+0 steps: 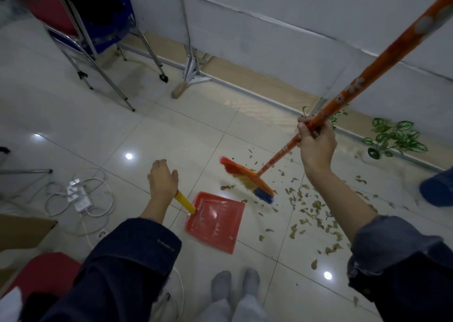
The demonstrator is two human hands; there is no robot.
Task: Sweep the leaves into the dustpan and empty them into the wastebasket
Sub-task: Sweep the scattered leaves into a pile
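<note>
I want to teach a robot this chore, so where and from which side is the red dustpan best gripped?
Grip the dustpan by its yellow handle, coming from the rear left, as the left hand does. The handle sticks up and back from the pan's rear edge, away from the open lip that faces the leaves, so the hands stay clear of the broom held by the right hand.

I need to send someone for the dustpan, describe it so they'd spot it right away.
Look at the white tiled floor, just left of the scattered dry leaves. The dustpan lies flat there beside the broom head: a red square tray, the only one with a yellow handle.
</note>
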